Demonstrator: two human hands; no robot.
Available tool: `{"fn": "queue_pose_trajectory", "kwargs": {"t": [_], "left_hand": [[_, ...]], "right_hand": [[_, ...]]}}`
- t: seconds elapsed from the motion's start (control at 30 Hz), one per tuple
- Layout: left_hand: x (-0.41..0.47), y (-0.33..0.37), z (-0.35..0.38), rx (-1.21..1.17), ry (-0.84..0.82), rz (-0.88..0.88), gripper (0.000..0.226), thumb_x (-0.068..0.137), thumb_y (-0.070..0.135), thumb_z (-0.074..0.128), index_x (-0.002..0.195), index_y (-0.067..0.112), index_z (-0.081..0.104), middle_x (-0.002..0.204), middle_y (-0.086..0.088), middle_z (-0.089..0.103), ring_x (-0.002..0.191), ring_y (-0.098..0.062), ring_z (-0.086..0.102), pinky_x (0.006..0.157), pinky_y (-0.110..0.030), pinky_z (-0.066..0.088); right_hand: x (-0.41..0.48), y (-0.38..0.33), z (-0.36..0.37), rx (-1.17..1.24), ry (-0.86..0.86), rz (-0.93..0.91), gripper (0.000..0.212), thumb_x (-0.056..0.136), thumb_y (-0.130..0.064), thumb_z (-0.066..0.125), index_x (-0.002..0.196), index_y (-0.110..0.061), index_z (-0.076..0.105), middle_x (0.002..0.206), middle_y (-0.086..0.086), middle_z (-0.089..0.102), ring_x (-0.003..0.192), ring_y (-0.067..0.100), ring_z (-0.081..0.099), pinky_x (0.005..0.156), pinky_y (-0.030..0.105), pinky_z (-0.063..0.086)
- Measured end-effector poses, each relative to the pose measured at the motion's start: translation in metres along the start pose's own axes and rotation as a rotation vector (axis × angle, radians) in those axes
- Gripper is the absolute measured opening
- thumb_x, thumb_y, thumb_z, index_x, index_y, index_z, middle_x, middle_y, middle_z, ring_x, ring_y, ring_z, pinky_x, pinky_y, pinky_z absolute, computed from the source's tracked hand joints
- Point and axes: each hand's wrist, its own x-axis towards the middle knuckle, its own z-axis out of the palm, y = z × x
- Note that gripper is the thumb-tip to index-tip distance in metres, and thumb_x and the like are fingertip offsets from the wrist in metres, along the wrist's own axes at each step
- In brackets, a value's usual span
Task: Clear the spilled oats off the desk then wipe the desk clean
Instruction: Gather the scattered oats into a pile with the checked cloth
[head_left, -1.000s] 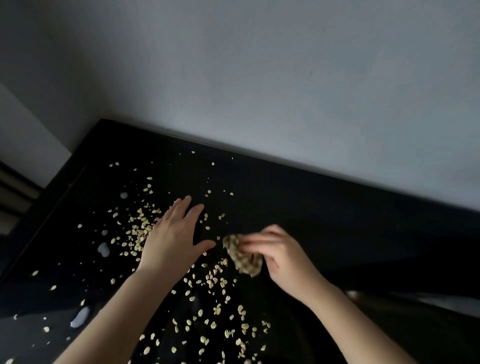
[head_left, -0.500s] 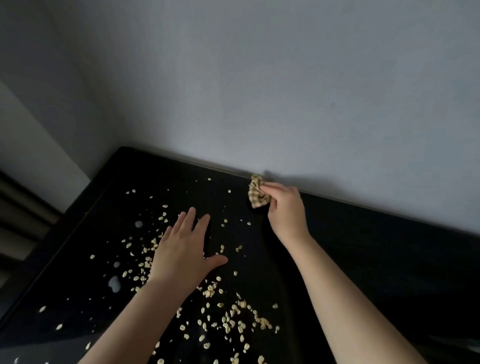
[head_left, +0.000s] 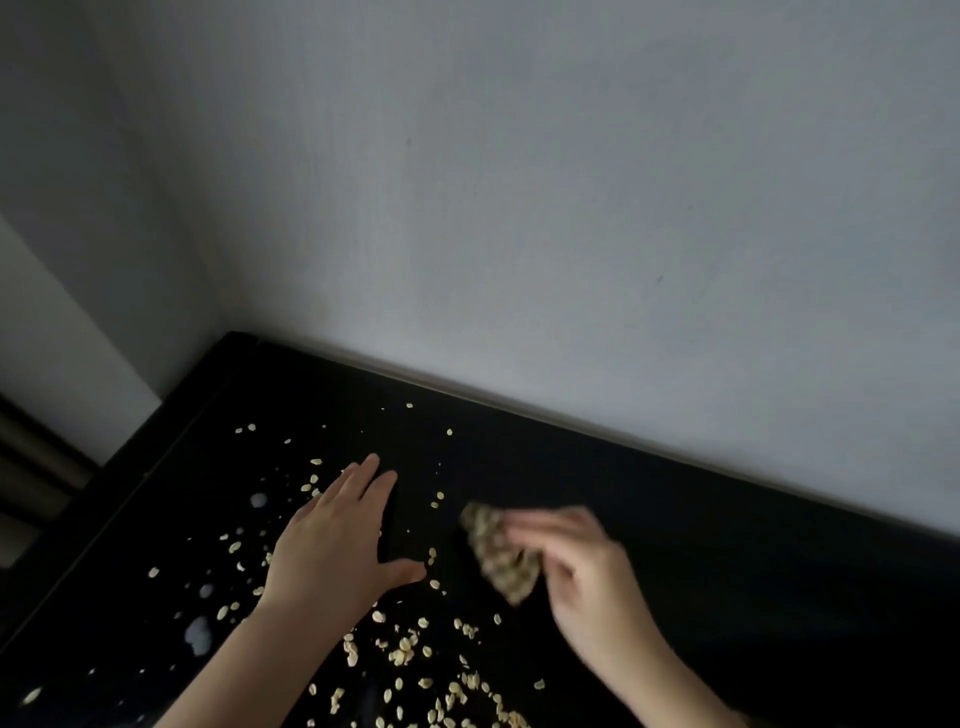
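Pale flaked oats (head_left: 402, 652) lie strewn over the glossy black worktop (head_left: 675, 545), mostly left of and nearer than the crumpled checked cloth (head_left: 498, 556) pinched in the right grip (head_left: 587, 582). The left grip (head_left: 337, 545), fingers flat and spread, rests among them, closer to the thickest scatter.

Dim, grey light; right hand (head_left: 587, 577) and cloth (head_left: 498, 553) motion-blurred, black desk (head_left: 675, 519) swallows detail, wide-angle tilt

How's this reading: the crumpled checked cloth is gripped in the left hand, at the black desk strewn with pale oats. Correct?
Not quite. The head view shows the crumpled checked cloth pinched in the right hand, not the left. The left hand lies flat, fingers straight, on the black desk among the pale oats.
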Motion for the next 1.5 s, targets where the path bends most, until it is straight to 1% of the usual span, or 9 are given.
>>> {"fn": "queue_pose_trajectory", "kwargs": {"t": [0.07, 0.17, 0.43, 0.57, 0.67, 0.83, 1.07, 1.37, 1.5], "left_hand": [[0.000, -0.002, -0.001, -0.011, -0.006, -0.003, 0.100, 0.076, 0.068, 0.060, 0.152, 0.030, 0.006, 0.160, 0.010, -0.006, 0.147, -0.008, 0.000, 0.119, -0.032, 0.014], [-0.003, -0.001, -0.001, -0.031, -0.003, -0.004, 0.098, 0.078, 0.065, 0.061, 0.152, 0.029, 0.008, 0.160, 0.009, -0.006, 0.147, -0.009, 0.000, 0.119, -0.032, 0.014], [-0.026, -0.008, 0.001, -0.024, 0.009, -0.033, 0.094, 0.081, 0.065, 0.057, 0.152, 0.031, 0.006, 0.160, 0.008, -0.005, 0.148, -0.010, 0.004, 0.120, -0.031, 0.011], [-0.024, -0.019, -0.002, -0.014, 0.086, -0.060, 0.094, 0.078, 0.069, 0.056, 0.151, 0.031, 0.011, 0.160, 0.003, 0.005, 0.148, -0.017, 0.004, 0.121, -0.040, 0.009], [-0.020, -0.031, -0.003, 0.008, 0.053, -0.116, 0.101, 0.076, 0.073, 0.054, 0.152, 0.031, 0.002, 0.160, 0.000, -0.004, 0.148, -0.022, -0.005, 0.120, -0.043, 0.008], [-0.027, -0.035, 0.001, 0.072, -0.009, -0.098, 0.109, 0.073, 0.078, 0.051, 0.151, 0.030, -0.008, 0.160, -0.003, -0.012, 0.148, -0.023, -0.009, 0.120, -0.044, 0.007], [-0.039, -0.035, 0.002, 0.069, -0.030, -0.088, 0.117, 0.071, 0.077, 0.055, 0.151, 0.025, -0.014, 0.160, -0.003, -0.013, 0.148, -0.020, -0.008, 0.120, -0.046, 0.009], [-0.087, -0.013, 0.004, 0.064, -0.087, -0.109, 0.125, 0.069, 0.075, 0.059, 0.149, 0.024, -0.022, 0.160, -0.002, -0.016, 0.148, -0.017, -0.010, 0.120, -0.043, 0.011], [-0.090, -0.013, 0.001, 0.018, -0.014, -0.122, 0.117, 0.071, 0.071, 0.062, 0.152, 0.025, -0.008, 0.160, 0.003, 0.007, 0.147, -0.013, 0.012, 0.114, -0.033, 0.027]], "right_hand": [[0.021, 0.016, -0.010, -0.084, 0.162, 0.091, 0.044, 0.083, 0.013, 0.057, 0.107, -0.020, 0.073, 0.113, -0.019, 0.066, 0.106, 0.006, 0.060, 0.094, 0.021, 0.048], [0.028, 0.031, -0.013, -0.202, 0.183, 0.224, 0.045, 0.084, 0.010, 0.061, 0.115, -0.023, 0.067, 0.114, -0.017, 0.061, 0.105, 0.009, 0.057, 0.095, 0.033, 0.052], [-0.051, -0.016, 0.019, -0.126, -0.062, 0.041, 0.063, 0.069, 0.018, 0.069, 0.110, -0.029, 0.071, 0.119, -0.028, 0.061, 0.105, 0.000, 0.054, 0.090, 0.013, 0.045], [0.015, -0.015, 0.020, -0.050, 0.111, 0.092, 0.049, 0.079, 0.009, 0.064, 0.113, -0.026, 0.069, 0.116, -0.024, 0.061, 0.109, 0.000, 0.056, 0.095, 0.009, 0.042], [0.082, -0.002, 0.041, -0.126, 0.186, 0.132, 0.039, 0.087, 0.005, 0.059, 0.118, -0.016, 0.068, 0.118, -0.013, 0.063, 0.110, 0.012, 0.056, 0.095, 0.011, 0.037], [0.114, 0.003, 0.072, -0.285, 0.015, 0.043, 0.035, 0.092, 0.001, 0.054, 0.121, -0.013, 0.066, 0.124, -0.001, 0.065, 0.110, 0.019, 0.053, 0.094, 0.018, 0.036], [0.044, -0.027, 0.051, -0.099, -0.386, -0.108, 0.041, 0.090, -0.001, 0.057, 0.120, -0.026, 0.065, 0.124, -0.027, 0.054, 0.112, -0.003, 0.048, 0.098, 0.012, 0.039], [-0.015, -0.039, 0.013, -0.014, -0.680, -0.159, 0.040, 0.093, 0.003, 0.052, 0.119, -0.024, 0.068, 0.122, -0.027, 0.058, 0.109, -0.002, 0.050, 0.097, 0.020, 0.043], [0.002, -0.041, 0.007, 0.038, -0.559, -0.075, 0.041, 0.094, 0.003, 0.052, 0.114, -0.028, 0.069, 0.118, -0.025, 0.063, 0.112, -0.002, 0.053, 0.099, 0.018, 0.042]]}}
